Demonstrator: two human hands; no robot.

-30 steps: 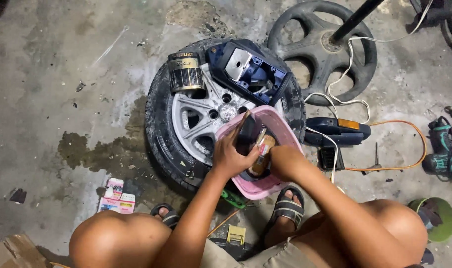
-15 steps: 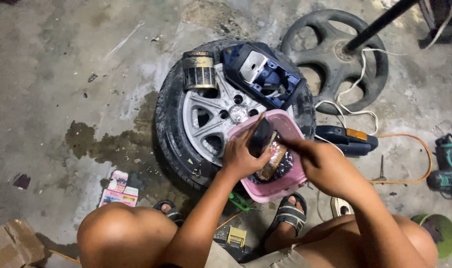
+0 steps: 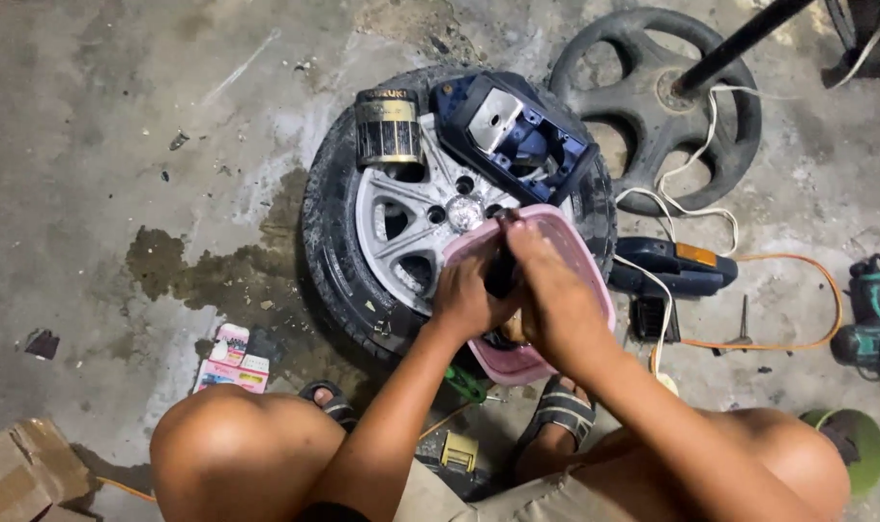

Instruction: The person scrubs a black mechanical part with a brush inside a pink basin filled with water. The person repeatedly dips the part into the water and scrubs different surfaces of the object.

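**Both hands closed on a dark part over the pink tub**

The left hand (image 3: pixel 469 295) and right hand (image 3: pixel 556 300) are pressed together, both clamped on a small dark object (image 3: pixel 503 271) held upright over a pink plastic tub (image 3: pixel 580 256). The tub rests on the rim of a car wheel (image 3: pixel 411 222) lying flat on the concrete floor (image 3: pixel 121 145), beside a gold-banded can (image 3: pixel 387 126) and a blue housing (image 3: pixel 517 135).

The tub sits tilted at the wheel's edge, partly overhanging; a hard push or twist from the hands could tip it off toward the sandalled feet (image 3: pixel 561 411). The wet patch (image 3: pixel 198 275) on the floor could also make footing slippery.

A second ago the hands sat lower in the tub and slightly apart, with a brownish item visible between them; now they have risen, closed together, and hide it. The view has also shifted a little to the right.
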